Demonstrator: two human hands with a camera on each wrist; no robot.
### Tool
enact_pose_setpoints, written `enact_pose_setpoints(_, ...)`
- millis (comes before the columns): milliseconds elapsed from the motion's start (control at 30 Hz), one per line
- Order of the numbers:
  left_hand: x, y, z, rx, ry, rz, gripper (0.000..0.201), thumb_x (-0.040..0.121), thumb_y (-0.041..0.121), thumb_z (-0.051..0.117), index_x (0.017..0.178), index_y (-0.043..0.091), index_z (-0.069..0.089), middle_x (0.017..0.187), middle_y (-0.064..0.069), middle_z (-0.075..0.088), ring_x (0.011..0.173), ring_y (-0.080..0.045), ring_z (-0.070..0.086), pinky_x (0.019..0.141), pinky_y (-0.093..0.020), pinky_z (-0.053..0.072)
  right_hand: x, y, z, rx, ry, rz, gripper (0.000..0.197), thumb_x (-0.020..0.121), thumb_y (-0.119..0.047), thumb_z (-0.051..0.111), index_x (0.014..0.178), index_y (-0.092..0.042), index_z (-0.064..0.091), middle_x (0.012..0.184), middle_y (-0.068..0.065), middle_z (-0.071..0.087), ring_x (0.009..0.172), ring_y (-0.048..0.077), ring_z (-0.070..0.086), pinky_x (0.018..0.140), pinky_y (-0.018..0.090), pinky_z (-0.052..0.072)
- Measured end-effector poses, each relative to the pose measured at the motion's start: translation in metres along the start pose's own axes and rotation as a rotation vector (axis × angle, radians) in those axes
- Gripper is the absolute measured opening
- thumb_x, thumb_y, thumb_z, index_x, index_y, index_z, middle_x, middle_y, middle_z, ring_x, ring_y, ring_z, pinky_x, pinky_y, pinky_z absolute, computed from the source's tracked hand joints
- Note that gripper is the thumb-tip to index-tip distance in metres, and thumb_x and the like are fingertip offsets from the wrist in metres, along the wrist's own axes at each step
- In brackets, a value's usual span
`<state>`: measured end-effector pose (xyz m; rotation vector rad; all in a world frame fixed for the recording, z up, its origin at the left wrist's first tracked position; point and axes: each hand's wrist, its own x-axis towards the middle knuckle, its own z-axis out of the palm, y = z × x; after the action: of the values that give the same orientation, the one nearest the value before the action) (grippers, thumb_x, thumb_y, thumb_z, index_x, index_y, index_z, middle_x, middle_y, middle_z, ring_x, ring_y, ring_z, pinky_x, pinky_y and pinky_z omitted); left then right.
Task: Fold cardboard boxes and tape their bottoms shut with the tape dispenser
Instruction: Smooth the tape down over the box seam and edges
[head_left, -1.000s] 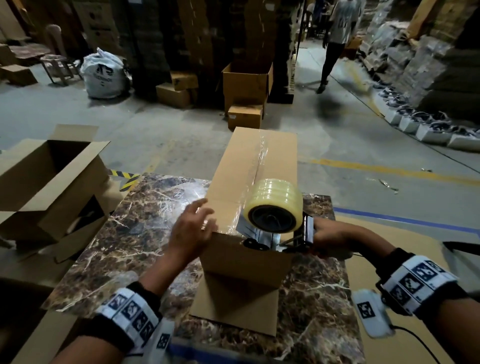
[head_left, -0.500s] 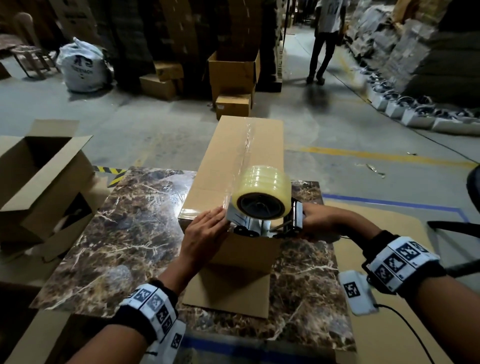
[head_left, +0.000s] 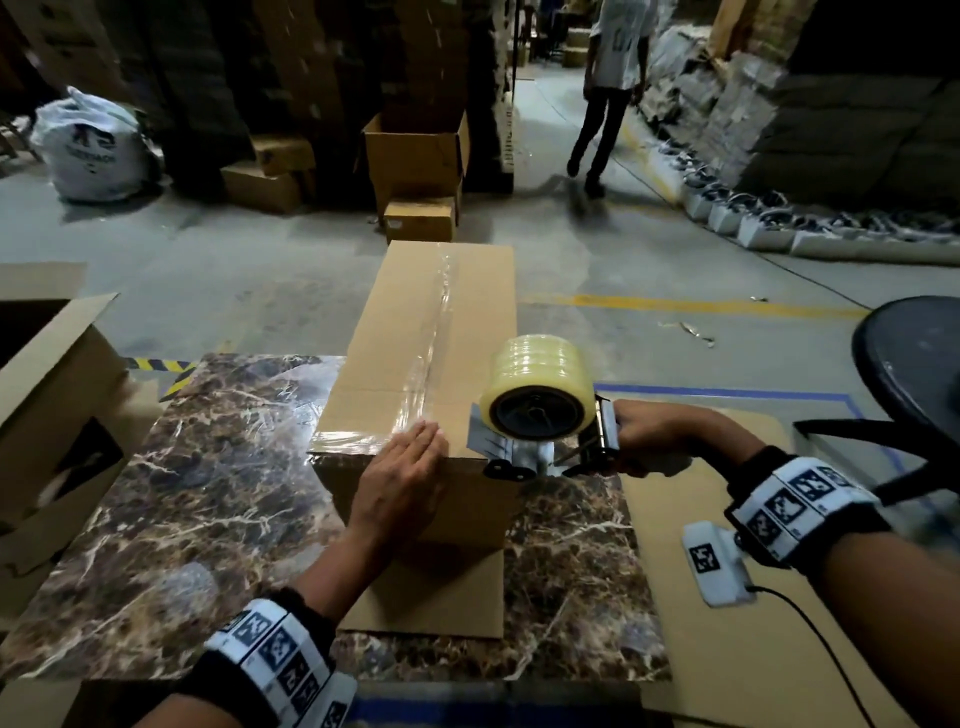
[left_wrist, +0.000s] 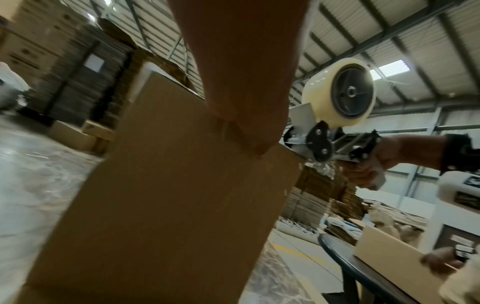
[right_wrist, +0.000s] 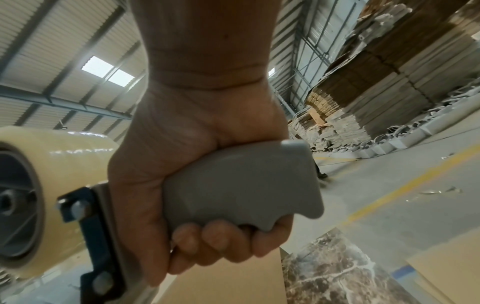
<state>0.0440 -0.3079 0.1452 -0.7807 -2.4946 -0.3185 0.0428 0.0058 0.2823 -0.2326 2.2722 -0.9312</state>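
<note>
Brown cardboard box (head_left: 415, 364) sits bottom-up on the marble-patterned table (head_left: 197, 493), taped along its seam. Left hand (head_left: 400, 483), fingers flat, smooths the tape end; right hand (head_left: 644, 436), at three o'clock, grips the grey-handled tape dispenser (head_left: 540, 415).

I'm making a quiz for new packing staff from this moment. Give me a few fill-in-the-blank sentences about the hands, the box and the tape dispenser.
1. The right hand grips the grey ____ of the tape dispenser.
2. The left hand presses flat on the near end of the ____, over the tape strip.
3. The box stands on a tabletop with a ____ pattern.
4. The roll on the dispenser holds ____ tape.

Missing words: handle; cardboard box; marble; clear
</note>
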Motion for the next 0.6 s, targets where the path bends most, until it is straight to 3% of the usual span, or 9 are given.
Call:
enact_pose_setpoints(100, 0.018, 0.034, 0.009, -0.076, 0.018, 0.099, 0.039, 0.087, 0.031, 0.048, 0.106, 0.006, 0.07, 0.113, -0.019, 0.07, 0.103, -0.035, 0.068, 0.084, -0.04, 0.057, -0.003, 0.0, 0.001, -0.03, 0.026, 0.002, 0.028, 0.09, -0.001, 0.064, 0.068, -0.018, 0.059, 0.052, -0.005, 0.058, 0.044, 0.013, 0.049, 0.052, 0.03, 0.041)
enact_pose_setpoints(167, 0.022, 0.045, 0.016, -0.117, 0.055, 0.072, 0.034, 0.086, 0.031, 0.051, 0.097, 0.006, 0.071, 0.1, -0.02, 0.072, 0.091, -0.037, 0.069, 0.076, -0.041, 0.058, -0.004, 0.0, 0.002, -0.043, 0.035, 0.01, 0.027, 0.089, 0.001, 0.064, 0.071, -0.018, 0.058, 0.051, -0.006, 0.059, 0.045, 0.013, 0.051, 0.05, 0.029, 0.043)
enact_pose_setpoints(267, 0.018, 0.045, 0.026, -0.105, 0.112, 0.024, 0.032, 0.087, 0.026, 0.053, 0.101, 0.005, 0.072, 0.104, -0.021, 0.071, 0.096, -0.037, 0.069, 0.088, -0.045, 0.055, -0.008, 0.005, 0.005, -0.034, 0.049, 0.027, 0.023, 0.087, 0.004, 0.063, 0.075, -0.015, 0.058, 0.062, 0.004, 0.059, 0.05, 0.017, 0.051, 0.047, 0.027, 0.044)
enact_pose_setpoints(333, 0.017, 0.043, 0.028, -0.095, 0.124, 0.038, 0.032, 0.088, 0.026, 0.053, 0.103, 0.005, 0.072, 0.106, -0.021, 0.071, 0.097, -0.037, 0.069, 0.088, -0.045, 0.055, -0.007, 0.008, 0.007, -0.029, 0.066, 0.03, 0.022, 0.087, 0.003, 0.064, 0.075, -0.015, 0.057, 0.068, 0.009, 0.056, 0.052, 0.017, 0.05, 0.046, 0.026, 0.043)
enact_pose_setpoints(467, 0.016, 0.038, 0.036, -0.073, 0.128, 0.052, 0.036, 0.09, 0.028, 0.054, 0.111, 0.005, 0.072, 0.116, -0.019, 0.069, 0.108, -0.034, 0.067, 0.09, -0.045, 0.056, -0.01, 0.015, 0.006, -0.041, 0.088, 0.057, 0.025, 0.085, 0.002, 0.064, 0.071, -0.017, 0.058, 0.061, 0.001, 0.056, 0.048, 0.011, 0.049, 0.047, 0.024, 0.041)
enact_pose_setpoints(600, 0.013, 0.033, 0.043, -0.102, 0.136, 0.015, 0.038, 0.096, 0.029, 0.051, 0.12, 0.006, 0.069, 0.128, -0.013, 0.065, 0.12, -0.028, 0.061, 0.1, -0.042, 0.051, -0.018, 0.039, -0.002, -0.035, 0.08, 0.11, 0.003, 0.082, 0.0, 0.062, 0.08, 0.002, 0.064, 0.07, 0.017, 0.059, 0.056, 0.022, 0.049, 0.046, 0.025, 0.04)
